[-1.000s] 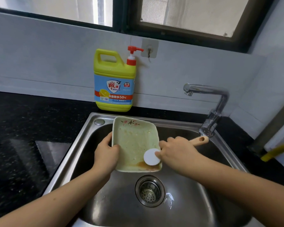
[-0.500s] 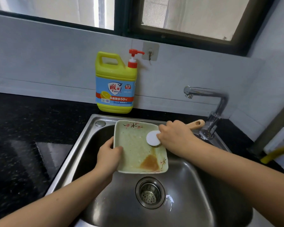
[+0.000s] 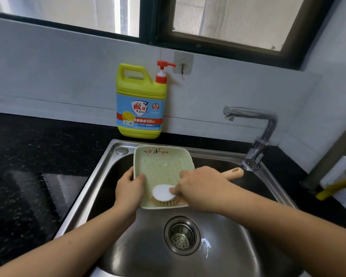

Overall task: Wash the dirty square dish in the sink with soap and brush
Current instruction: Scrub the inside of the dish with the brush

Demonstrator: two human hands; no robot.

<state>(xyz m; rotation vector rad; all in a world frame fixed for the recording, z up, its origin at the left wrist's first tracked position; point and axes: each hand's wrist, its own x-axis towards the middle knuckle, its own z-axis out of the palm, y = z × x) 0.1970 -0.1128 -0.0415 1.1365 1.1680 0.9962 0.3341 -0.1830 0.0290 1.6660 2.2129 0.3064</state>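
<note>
A pale green square dish (image 3: pixel 161 166) with a flower print and soapy smears is held tilted over the steel sink (image 3: pixel 108 162). My left hand (image 3: pixel 129 191) grips its left edge, thumb on the inside. My right hand (image 3: pixel 202 186) holds a dish brush (image 3: pixel 162 193) by its wooden handle, which sticks out to the right. The brush's round white head presses on the dish's lower part, bristles down. A yellow soap bottle (image 3: pixel 141 104) with a red pump stands behind the sink.
A chrome faucet (image 3: pixel 256 134) rises at the sink's right rear, its spout pointing left. The drain strainer (image 3: pixel 181 235) sits below the dish. Black stone counter (image 3: pixel 38 156) lies to the left. A yellow hose (image 3: pixel 337 188) shows at far right.
The brush head went from the dish's lower part up to its upper right, then back down to the lower edge. The brown stain seen half a second ago is now under the brush.
</note>
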